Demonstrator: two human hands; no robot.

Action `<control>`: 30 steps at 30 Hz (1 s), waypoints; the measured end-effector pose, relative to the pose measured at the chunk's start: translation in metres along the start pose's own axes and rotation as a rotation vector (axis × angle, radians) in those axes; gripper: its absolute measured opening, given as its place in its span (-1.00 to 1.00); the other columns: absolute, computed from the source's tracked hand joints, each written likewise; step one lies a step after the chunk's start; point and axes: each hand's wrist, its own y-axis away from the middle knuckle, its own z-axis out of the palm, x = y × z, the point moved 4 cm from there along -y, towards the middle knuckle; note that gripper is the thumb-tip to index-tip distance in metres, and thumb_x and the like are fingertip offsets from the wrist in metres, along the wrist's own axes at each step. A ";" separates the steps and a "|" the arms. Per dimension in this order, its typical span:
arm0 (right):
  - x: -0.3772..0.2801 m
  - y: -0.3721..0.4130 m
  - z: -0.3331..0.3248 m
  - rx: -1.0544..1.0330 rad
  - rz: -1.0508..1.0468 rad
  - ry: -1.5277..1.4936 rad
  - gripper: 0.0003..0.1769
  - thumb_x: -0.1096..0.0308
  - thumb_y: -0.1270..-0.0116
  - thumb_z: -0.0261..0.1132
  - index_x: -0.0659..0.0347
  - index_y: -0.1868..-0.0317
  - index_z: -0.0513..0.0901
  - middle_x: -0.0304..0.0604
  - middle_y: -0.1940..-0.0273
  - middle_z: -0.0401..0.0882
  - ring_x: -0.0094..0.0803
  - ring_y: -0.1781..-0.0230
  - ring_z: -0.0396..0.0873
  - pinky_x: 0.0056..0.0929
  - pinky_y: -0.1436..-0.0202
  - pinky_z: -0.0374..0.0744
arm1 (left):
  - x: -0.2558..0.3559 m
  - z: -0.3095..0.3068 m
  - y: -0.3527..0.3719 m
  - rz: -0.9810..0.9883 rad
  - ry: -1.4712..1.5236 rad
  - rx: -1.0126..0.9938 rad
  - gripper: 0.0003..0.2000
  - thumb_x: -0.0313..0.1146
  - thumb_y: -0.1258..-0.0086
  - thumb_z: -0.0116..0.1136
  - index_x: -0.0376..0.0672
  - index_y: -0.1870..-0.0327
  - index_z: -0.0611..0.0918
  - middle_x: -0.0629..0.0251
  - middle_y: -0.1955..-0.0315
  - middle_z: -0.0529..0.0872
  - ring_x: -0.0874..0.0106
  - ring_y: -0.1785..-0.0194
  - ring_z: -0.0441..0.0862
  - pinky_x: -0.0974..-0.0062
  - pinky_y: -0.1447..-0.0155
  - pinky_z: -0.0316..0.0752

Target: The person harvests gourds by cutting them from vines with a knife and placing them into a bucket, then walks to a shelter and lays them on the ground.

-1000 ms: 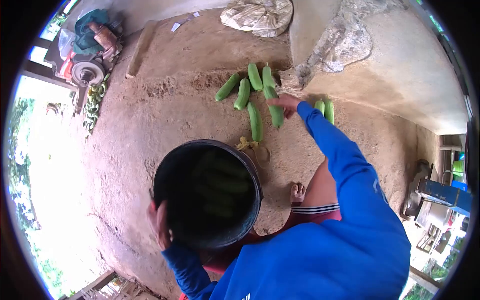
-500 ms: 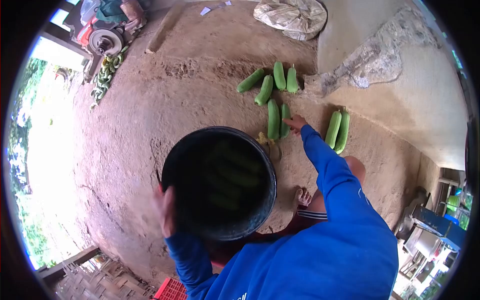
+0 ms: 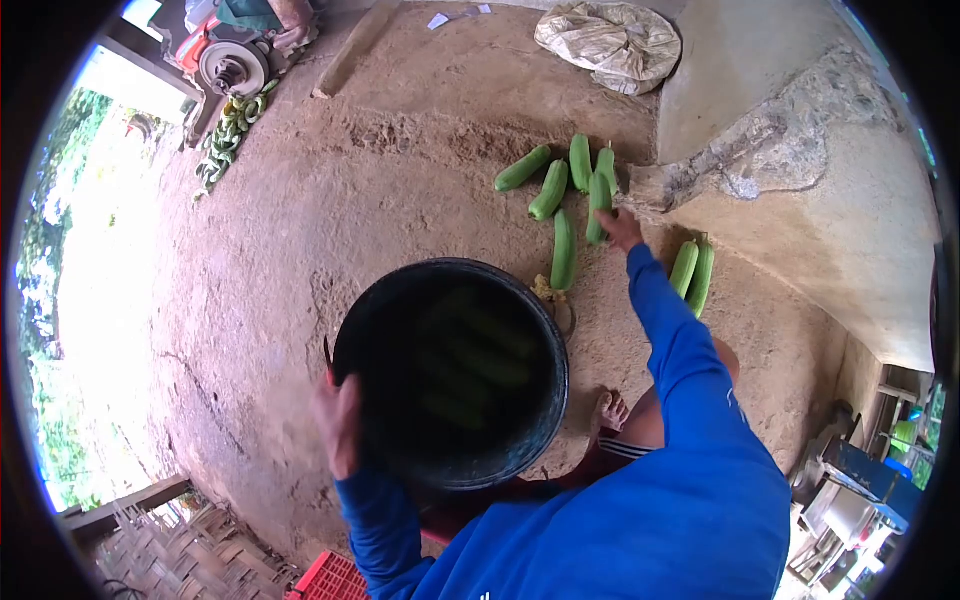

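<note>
My right hand (image 3: 624, 230) is closed on the near end of a long green gourd (image 3: 599, 205), which lies close to several other gourds (image 3: 564, 250) on the floor. Beside the left rim of a large dark bucket (image 3: 560, 400), my left hand (image 3: 342, 425) is closed round a thin, red-handled knife (image 3: 329, 365), its dark blade pointing away from me. Several more green gourds (image 3: 485, 360) show dimly inside the bucket. Two gourds (image 3: 694, 272) lie together to the right of my right forearm.
A pale sack (image 3: 610, 45) sits at the back by the wall. Green curled scraps (image 3: 228, 140) lie at the far left near a round metal wheel (image 3: 232, 70). A red crate (image 3: 330, 578) is at the lower edge. My bare foot (image 3: 610, 410) is right of the bucket.
My right hand has closed on one gourd and shifted it away from me, towards the farther ones. My left hand remains by the bucket's rim. The view has shifted slightly.
</note>
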 end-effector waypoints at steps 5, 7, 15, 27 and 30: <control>-0.022 -0.105 -0.048 -0.026 -0.115 0.400 -0.36 -0.17 -0.24 0.36 0.32 0.05 0.59 -0.08 0.28 0.66 -0.41 0.51 0.63 -0.39 0.60 0.53 | -0.009 0.001 -0.002 0.055 0.018 0.072 -0.85 -0.35 -0.32 0.13 -0.26 0.27 0.58 0.42 0.56 0.54 0.57 0.45 0.45 0.47 0.39 0.34; -0.028 -0.115 -0.032 -0.080 -0.189 0.548 -0.41 -0.13 -0.28 0.34 0.30 0.05 0.60 -0.14 0.31 0.65 -0.46 0.52 0.60 -0.42 0.60 0.50 | -0.013 -0.003 -0.003 0.067 -0.125 0.099 -0.78 -0.24 -0.32 0.18 -0.25 0.32 0.58 0.32 0.60 0.54 0.52 0.48 0.47 0.44 0.39 0.35; -0.250 0.078 0.005 -0.144 -0.447 -0.122 -0.75 0.14 -0.40 0.28 0.17 0.16 0.66 -0.40 0.46 0.54 -0.66 0.47 0.46 -0.59 0.44 0.50 | -0.017 -0.008 -0.005 -0.008 -0.222 0.095 -0.68 -0.11 -0.25 0.25 -0.25 0.36 0.57 0.29 0.67 0.52 0.41 0.55 0.46 0.32 0.42 0.33; -0.253 0.249 0.247 -0.904 -1.226 0.995 -0.65 0.12 -0.22 0.30 0.16 0.08 0.68 0.07 0.05 0.65 -0.04 0.00 0.62 -0.03 -0.12 0.54 | -0.004 -0.010 0.000 0.012 -0.306 0.042 -0.63 -0.10 -0.26 0.23 -0.31 0.24 0.58 0.05 0.65 0.57 0.15 0.52 0.57 0.21 0.36 0.40; -0.223 0.236 0.290 -0.920 -1.063 1.254 -0.65 0.14 -0.29 0.23 0.03 -0.04 0.69 -0.02 -0.12 0.61 -0.08 -0.16 0.56 0.00 -0.30 0.45 | 0.006 -0.006 0.003 -0.033 -0.273 0.046 -0.61 -0.07 -0.25 0.22 -0.31 0.23 0.59 0.02 0.64 0.57 0.09 0.50 0.56 0.14 0.35 0.39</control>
